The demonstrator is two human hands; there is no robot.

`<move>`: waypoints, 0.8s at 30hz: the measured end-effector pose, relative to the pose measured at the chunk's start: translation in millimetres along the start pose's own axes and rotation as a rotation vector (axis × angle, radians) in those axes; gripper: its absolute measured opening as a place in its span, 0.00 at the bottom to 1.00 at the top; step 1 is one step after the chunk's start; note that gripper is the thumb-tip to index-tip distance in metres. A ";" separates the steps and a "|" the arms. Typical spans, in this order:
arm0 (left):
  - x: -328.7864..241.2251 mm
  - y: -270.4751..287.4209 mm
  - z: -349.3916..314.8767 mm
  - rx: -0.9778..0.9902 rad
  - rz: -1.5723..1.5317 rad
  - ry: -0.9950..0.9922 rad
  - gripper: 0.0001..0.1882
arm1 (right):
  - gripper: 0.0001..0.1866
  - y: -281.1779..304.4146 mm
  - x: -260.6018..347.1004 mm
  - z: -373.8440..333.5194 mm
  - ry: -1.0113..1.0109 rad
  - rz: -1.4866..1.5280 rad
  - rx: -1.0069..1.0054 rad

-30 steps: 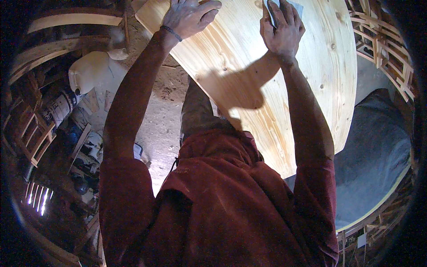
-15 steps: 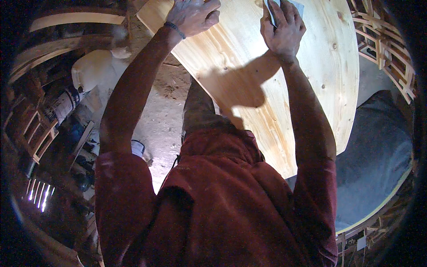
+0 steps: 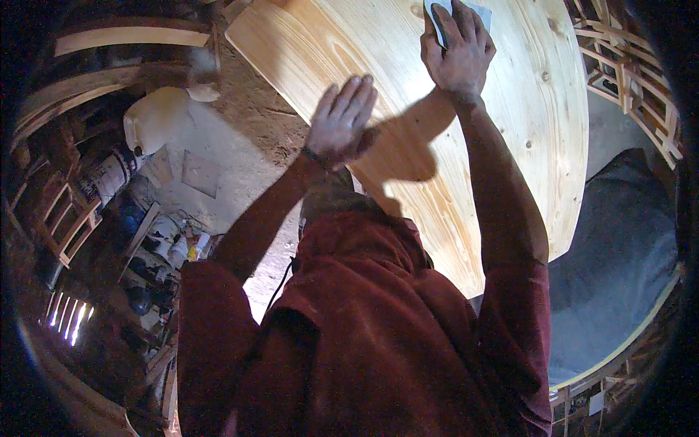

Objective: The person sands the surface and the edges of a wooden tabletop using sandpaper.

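A large pale wooden panel with knots and a curved right edge fills the upper middle. My right hand presses a piece of sandpaper, pale blue-grey on its visible side, against the panel near the top of the view. Most of that sheet lies hidden under the palm and fingers. My left hand is at the panel's left edge with its fingers stretched out and nothing in it. Whether its palm touches the wood, I cannot tell. Shadows of my right hand and arm fall across the grain.
Dark grey sheeting covers a large shape at the right. Slatted wooden frames stand at the upper right. On the left are a pale plastic container, a white bucket and clutter on a dusty floor.
My left hand has come back toward me along the panel's left edge and its fingers have straightened. My right hand, with the sandpaper, has shifted slightly left.
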State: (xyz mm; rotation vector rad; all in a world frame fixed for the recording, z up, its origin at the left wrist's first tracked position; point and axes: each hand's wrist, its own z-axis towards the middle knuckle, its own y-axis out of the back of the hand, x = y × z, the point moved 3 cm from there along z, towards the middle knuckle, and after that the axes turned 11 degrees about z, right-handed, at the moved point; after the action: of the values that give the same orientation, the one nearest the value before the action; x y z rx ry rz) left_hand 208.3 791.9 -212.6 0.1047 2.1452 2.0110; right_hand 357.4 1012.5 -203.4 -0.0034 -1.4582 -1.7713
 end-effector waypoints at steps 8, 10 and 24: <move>113.4 -22.1 32.5 -0.341 0.144 0.366 0.45 | 0.25 -0.5 2.3 2.3 0.048 0.048 -0.064; 101.9 -19.8 42.5 -0.288 0.255 0.434 0.46 | 0.25 -2.7 1.7 3.0 0.045 0.099 -0.038; 15.1 23.5 19.2 -0.381 -0.012 0.388 0.21 | 0.26 5.1 10.3 2.8 0.019 0.001 -0.033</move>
State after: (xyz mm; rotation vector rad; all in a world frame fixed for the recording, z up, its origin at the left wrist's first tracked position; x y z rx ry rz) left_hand 195.3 815.2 -191.8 -0.3824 1.8934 2.5589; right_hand 352.2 1008.9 -193.5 -0.0053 -1.4150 -1.7899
